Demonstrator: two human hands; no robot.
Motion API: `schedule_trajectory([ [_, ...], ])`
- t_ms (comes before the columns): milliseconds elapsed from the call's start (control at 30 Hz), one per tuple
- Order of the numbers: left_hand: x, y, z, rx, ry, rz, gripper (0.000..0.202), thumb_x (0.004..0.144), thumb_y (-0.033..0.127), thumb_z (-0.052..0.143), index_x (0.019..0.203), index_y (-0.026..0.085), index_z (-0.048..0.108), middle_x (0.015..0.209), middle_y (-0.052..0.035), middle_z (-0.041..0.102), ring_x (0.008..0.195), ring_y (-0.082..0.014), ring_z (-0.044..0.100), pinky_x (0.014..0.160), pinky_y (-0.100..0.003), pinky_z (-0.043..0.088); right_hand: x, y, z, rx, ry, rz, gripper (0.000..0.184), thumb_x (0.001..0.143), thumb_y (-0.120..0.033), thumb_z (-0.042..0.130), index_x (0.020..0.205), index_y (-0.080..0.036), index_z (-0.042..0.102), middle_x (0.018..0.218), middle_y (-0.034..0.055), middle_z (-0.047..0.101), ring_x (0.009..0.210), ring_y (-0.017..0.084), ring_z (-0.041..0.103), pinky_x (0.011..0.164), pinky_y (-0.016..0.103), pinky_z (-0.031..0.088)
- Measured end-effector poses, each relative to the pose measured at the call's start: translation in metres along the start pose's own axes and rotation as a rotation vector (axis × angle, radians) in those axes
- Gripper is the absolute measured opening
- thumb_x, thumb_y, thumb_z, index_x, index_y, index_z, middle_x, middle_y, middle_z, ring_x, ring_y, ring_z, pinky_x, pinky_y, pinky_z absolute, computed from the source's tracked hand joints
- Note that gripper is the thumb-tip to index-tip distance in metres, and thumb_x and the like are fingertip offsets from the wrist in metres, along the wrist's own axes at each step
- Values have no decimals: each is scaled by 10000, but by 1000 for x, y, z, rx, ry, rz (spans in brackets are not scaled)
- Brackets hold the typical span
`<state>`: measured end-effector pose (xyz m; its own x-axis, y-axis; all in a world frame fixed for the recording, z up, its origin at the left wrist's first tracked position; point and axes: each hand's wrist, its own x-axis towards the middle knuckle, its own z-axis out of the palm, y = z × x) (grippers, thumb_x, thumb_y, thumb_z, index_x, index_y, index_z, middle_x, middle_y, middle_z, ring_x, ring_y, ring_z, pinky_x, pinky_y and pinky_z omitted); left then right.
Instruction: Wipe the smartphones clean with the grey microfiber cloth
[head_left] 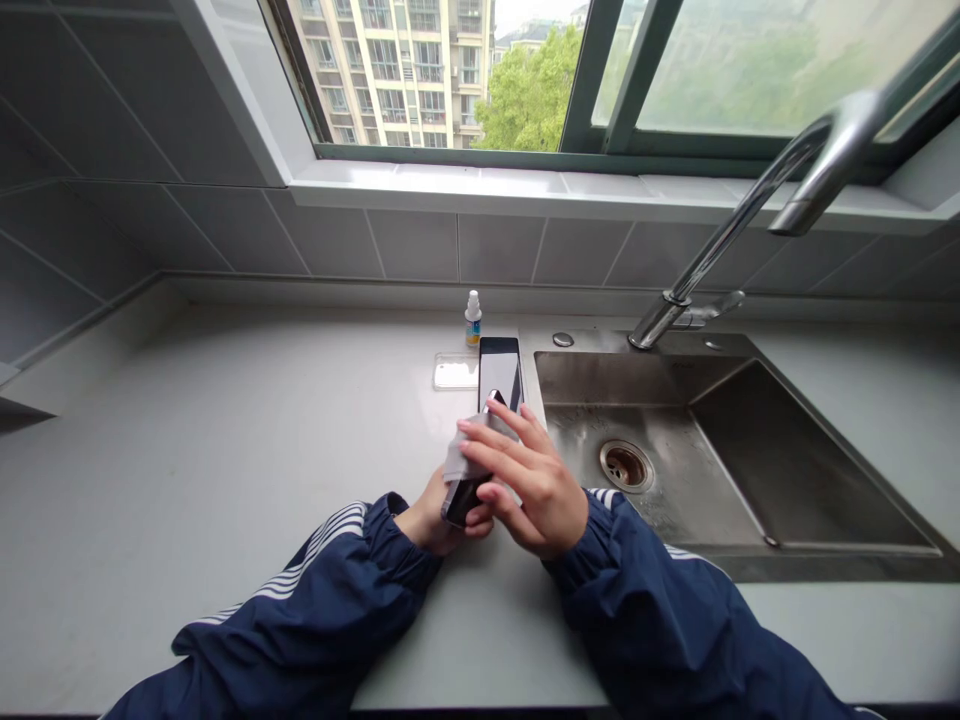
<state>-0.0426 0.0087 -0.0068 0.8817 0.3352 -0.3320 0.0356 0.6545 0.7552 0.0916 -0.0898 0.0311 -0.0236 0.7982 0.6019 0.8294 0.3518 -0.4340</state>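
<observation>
Two grips, head view: the person's left grip (439, 515) and right grip (532, 490) are working close together just above the bench (225, 450).
Left grip: it is closing around a dark phone (463, 502), with the phone tilted and its end poking out past the fingers.
Right grip: it is partly open, with fingers extended, pressing a grey cloth (469, 455) against the top of the dark phone.
Beyond the grips: a black slab, perhaps a second phone (499, 370), is lying on the bench, just beside a clear rectangular piece (455, 372).
Behind them: a small spray bottle (472, 322) is standing upright.
Right side: a steel sink (637, 378) is sitting just beside the black slab.
</observation>
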Motion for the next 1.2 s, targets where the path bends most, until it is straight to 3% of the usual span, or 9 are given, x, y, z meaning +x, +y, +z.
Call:
schedule_trajectory([
  [100, 3, 9, 10, -100, -61, -109, 457, 881, 574, 549, 663, 173, 524, 568, 49, 421, 361, -44, 295, 334, -185, 251, 0, 9, -1, -58, 24, 126, 466, 1023, -354, 413, 1453, -198, 500, 1538, 96, 479, 1534, 322, 224, 1218, 633, 177],
  [300, 4, 12, 16, -122, -68, -121, 617, 924, 704, 386, 711, 163, 594, 536, 16, 479, 409, -93, 429, 402, -230, 423, -1, 12, 4, -45, -41, 120, 544, 1028, -418, 403, 1514, -172, 417, 1592, 117, 386, 1545, 333, 166, 1193, 630, 253],
  [400, 3, 14, 20, -145, -55, -137, 678, 954, 697, 290, 913, 153, 693, 662, -42, 629, 568, -168, 616, 519, -284, 499, -2, 12, 7, -41, -68, 105, 539, 1037, -437, 373, 1498, -167, 444, 1589, 116, 390, 1547, 339, 152, 1186, 635, 267],
  [467, 3, 16, 23, -225, -14, -81, 600, 987, 627, 304, 1097, 182, 692, 818, -53, 704, 749, -201, 693, 625, -296, 529, -2, 11, 7, -38, -95, 110, 533, 1033, -439, 390, 1483, -163, 465, 1577, 119, 409, 1543, 346, 166, 1181, 643, 272],
  [567, 3, 21, 28, -370, 26, 0, 537, 982, 591, 406, 1283, 206, 628, 1036, -71, 737, 1001, -223, 697, 824, -315, 545, -2, 8, 7, -38, -133, 82, 533, 1021, -438, 438, 1464, -144, 479, 1535, 129, 468, 1534, 355, 197, 1190, 685, 202],
  [667, 3, 25, 29, -435, 38, -10, 635, 936, 650, 474, 1355, 186, 588, 1161, -110, 719, 1115, -252, 672, 958, -352, 520, -1, 6, 6, -34, -136, 23, 513, 1012, -438, 466, 1423, -135, 517, 1488, 127, 529, 1524, 359, 227, 1201, 703, 105],
  [967, 4, 40, 28, -497, 253, 147, 723, 984, 624, 343, 1352, 47, 576, 1126, -199, 722, 1073, -297, 698, 1009, -412, 519, 0, 4, 3, -1, -26, -41, 333, 979, -391, 577, 1205, -165, 668, 1304, 105, 691, 1399, 321, 484, 1208, 599, 254],
  [1100, 4, 48, 24, -520, 251, 129, 781, 982, 638, 286, 1358, 13, 564, 1058, -224, 727, 994, -309, 721, 941, -436, 557, 3, 0, 4, 49, 51, -137, 258, 937, -312, 644, 1142, -163, 691, 1214, 86, 739, 1345, 294, 545, 1185, 532, 358],
  [1200, 3, 49, 22, -539, 240, 120, 779, 982, 638, 273, 1384, 28, 542, 1009, -226, 728, 942, -305, 733, 882, -416, 578, 3, -3, 7, 45, 53, -173, 248, 936, -242, 641, 1166, -160, 689, 1224, 70, 736, 1366, 286, 524, 1196, 529, 360],
])
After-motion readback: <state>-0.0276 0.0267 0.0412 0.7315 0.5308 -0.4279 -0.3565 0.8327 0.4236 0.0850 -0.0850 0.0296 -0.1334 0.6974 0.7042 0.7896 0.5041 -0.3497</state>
